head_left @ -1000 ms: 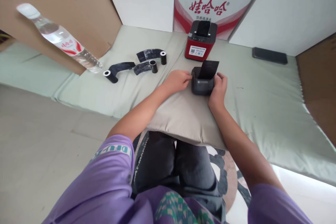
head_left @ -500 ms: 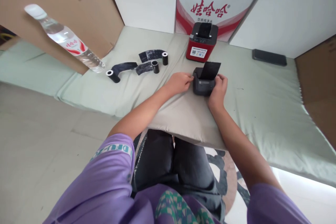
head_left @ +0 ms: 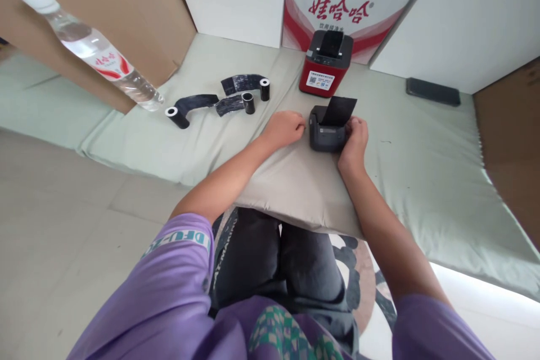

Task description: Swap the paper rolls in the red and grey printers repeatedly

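Printer: the small dark-grey box-shaped label printer (head_left: 327, 136) sits on the beige fabric cushion (head_left: 295, 191) across the person's lap, its lid standing open with a black strip of paper (head_left: 340, 111) rising from the slot.
Right hand: the right hand (head_left: 354, 143) is wrapped against the printer's right side, fingers curled onto its top edge, grasping the casing as it did a second ago.
Left hand: the left hand (head_left: 284, 128) lies loosely curled on the cushion just beside the printer's left side; half a second ago its fingertips touched the casing, now a narrow gap shows, so it has let go.
Printer position: unchanged on the cushion between the earlier pictures and now.
Red printer: a red and black box-shaped printer (head_left: 324, 64) stands behind the dark one, near a white carton with red lettering (head_left: 341, 8).
Rolls: three black paper rolls with white cores (head_left: 248, 102) lie partly unrolled on the pale green mat (head_left: 422, 169), well to the left of the hands.
Bottle: a clear plastic water bottle with a red label (head_left: 90, 50) leans against brown cardboard (head_left: 139, 17).
Phone: a flat black phone (head_left: 432, 91) rests on the mat at the far right.
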Motion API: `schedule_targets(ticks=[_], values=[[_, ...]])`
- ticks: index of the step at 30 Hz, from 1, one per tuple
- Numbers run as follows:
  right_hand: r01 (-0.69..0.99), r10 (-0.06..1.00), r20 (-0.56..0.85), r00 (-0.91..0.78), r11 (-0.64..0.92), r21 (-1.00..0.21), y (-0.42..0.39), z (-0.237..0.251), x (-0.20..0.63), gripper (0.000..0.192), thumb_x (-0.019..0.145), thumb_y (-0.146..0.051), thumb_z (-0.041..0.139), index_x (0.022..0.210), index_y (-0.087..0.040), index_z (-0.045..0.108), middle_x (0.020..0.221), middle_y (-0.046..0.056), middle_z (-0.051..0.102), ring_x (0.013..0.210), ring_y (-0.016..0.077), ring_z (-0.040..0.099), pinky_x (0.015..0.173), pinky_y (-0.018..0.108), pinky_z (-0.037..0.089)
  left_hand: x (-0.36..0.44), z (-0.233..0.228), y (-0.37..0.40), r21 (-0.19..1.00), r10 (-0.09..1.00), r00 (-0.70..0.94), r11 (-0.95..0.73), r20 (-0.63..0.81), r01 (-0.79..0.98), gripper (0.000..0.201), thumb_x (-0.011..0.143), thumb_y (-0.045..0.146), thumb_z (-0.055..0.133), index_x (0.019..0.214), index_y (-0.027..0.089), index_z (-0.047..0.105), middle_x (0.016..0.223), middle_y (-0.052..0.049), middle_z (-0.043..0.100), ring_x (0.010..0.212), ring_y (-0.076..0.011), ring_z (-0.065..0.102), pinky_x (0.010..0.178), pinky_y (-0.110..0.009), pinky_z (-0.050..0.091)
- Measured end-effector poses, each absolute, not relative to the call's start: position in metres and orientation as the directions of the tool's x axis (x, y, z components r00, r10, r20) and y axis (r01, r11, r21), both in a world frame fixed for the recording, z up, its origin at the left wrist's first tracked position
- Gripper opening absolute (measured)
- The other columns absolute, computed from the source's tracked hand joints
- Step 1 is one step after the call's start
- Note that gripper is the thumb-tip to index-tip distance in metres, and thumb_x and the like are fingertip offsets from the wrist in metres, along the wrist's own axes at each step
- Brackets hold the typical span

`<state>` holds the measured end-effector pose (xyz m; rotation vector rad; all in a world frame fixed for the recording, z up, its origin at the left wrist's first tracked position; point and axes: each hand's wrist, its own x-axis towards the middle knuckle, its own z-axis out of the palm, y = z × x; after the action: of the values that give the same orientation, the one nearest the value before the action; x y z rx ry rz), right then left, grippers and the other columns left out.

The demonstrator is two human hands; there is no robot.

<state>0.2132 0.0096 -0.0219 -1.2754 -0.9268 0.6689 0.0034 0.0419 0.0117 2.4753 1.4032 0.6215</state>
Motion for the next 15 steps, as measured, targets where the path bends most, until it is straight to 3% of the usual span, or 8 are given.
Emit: schedule_targets(ticks=[8,15], values=[[-0.038,0.824,0.086,0.56,0.129,-0.991,0.005,-0.004,0.215,0.039,0.099,-0.056,0.051,0.079,-0.025,0.06,0.092,0.004,0.071,0.092,0.0201,0.073,0.081,0.035,0.061,0.003,0.015,0.041,0.411,0.843,0.489,-0.536,0.224,0.737,0.042,0.096,0.016,0.05,0.114,0.025,0.087,0.12,-0.008,0.085,0.113,-0.0272,0.077,0.093,-0.04,0.059],[0.032,0.827,0.168,0.537,0.179,-0.983,0.0,0.001,0.219,0.048,0.097,-0.064,0.054,0.078,-0.021,0.069,0.107,0.009,0.078,0.098,0.0233,0.074,0.084,0.039,0.059,0.004,0.013,0.04,0.428,0.835,0.5,-0.547,0.228,0.719,0.039,0.096,0.018,0.05,0.109,0.023,0.087,0.118,-0.009,0.085,0.113,-0.0278,0.077,0.093,-0.04,0.058]])
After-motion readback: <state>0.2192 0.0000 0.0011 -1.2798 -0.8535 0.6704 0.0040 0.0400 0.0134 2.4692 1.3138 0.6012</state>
